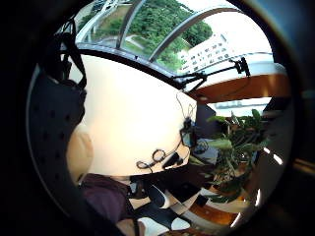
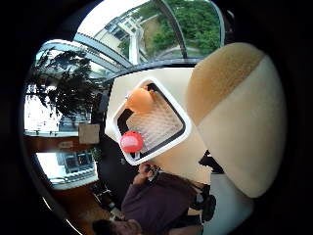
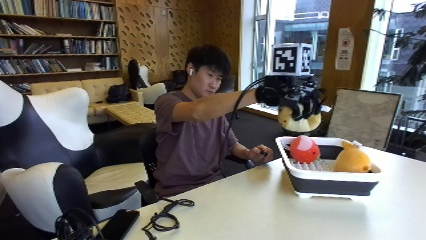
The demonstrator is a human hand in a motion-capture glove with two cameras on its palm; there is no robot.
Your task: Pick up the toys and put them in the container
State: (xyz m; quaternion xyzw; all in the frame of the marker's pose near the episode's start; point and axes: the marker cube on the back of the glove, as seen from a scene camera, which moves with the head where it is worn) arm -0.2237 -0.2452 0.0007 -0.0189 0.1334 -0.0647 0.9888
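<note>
The gloved right hand [image 3: 298, 102] grips a tan toy [image 3: 299, 121] above the container [image 3: 329, 181]. A red toy [image 3: 304, 149] and an orange toy [image 3: 351, 159] sit inside it on the worktop [image 3: 266, 210].

The person [image 3: 193, 135] wears a dark purple short-sleeved T-shirt, a white earbud and black-gloved right hand [image 3: 297, 100].

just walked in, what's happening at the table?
A person seated at the table holds a tan and cream plush toy in the gloved right hand, raised in the air above the near end of the white and black container. The fingers are curled around it from above. Two toys already sit in the container: a red one and an orange one. The bare hand rests by the table edge. The toy is not yet inside.
</note>
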